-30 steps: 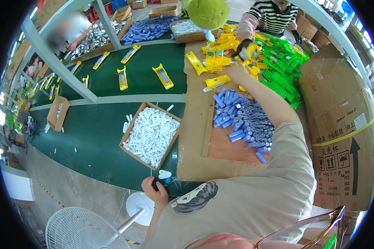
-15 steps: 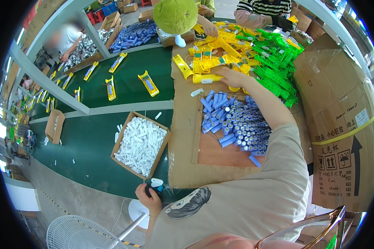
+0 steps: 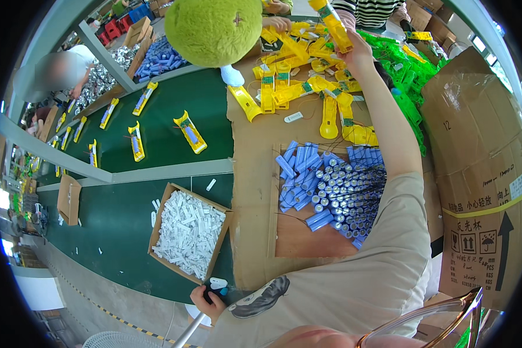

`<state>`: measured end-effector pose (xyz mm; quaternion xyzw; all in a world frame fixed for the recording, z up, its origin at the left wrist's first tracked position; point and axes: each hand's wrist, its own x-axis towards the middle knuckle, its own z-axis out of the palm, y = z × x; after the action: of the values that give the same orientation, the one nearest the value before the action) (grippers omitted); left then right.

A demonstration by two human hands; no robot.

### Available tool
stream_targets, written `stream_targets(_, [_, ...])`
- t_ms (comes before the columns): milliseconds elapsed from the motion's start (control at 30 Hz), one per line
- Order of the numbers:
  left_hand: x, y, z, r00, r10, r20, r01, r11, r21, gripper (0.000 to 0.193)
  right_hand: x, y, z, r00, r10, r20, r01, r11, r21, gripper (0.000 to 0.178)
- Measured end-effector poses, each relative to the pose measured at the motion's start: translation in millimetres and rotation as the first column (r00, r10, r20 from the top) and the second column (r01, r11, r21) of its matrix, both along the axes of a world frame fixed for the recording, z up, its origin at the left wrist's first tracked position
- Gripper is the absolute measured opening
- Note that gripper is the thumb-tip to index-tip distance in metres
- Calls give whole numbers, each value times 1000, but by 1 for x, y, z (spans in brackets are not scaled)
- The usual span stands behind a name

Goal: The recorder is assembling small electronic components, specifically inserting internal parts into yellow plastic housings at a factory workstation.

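Note:
My right hand (image 3: 359, 53), arm stretched to the far side of the table, grips a yellow plastic housing (image 3: 333, 24) with a small green board in it. It is raised above the pile of yellow housings (image 3: 284, 90), several with thin wires. My left hand (image 3: 207, 303) stays low at the table's near edge, curled around a small black and teal object (image 3: 219, 292) whose kind I cannot make out. White oval pieces (image 3: 217, 283) lie beside it. Under my right arm, blue cylindrical battery cells (image 3: 325, 185) with dark wires fill a shallow cardboard tray (image 3: 272, 232).
An open box of small white parts (image 3: 188, 232) stands left of the cardboard sheet. Green housings (image 3: 409, 98) heap at the far right by a tall carton (image 3: 475, 174). Yellow housings with cells (image 3: 190, 133) lie on the green belt (image 3: 162, 142). A fuzzy green ball (image 3: 214, 29) hangs ahead; other people work beyond.
My right hand has lifted a yellow housing off the pile, moving up and to the right. My left hand stays by the near edge. The view has shifted slightly.

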<state>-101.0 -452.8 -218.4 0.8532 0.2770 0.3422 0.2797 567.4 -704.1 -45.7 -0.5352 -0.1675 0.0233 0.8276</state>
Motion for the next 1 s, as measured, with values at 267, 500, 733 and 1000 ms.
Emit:
stream_targets(267, [-3,1,0,1000,12,-16,-12,1000,28,25,7,6,-21,873,-483,69,456,756,-470,29])
stream_targets(500, [-3,1,2,999,0,-52,1,1000,30,25,-14,-17,-15,817,-354,456,576,451,-682,33])
stream_targets(733, [-5,3,1,998,-14,-60,17,999,46,22,-82,-21,14,934,245,261,197,259,-946,37])
stream_targets(1000, [0,4,3,997,-43,-61,48,995,93,22,-131,8,-43,790,589,172,9,269,-963,40])
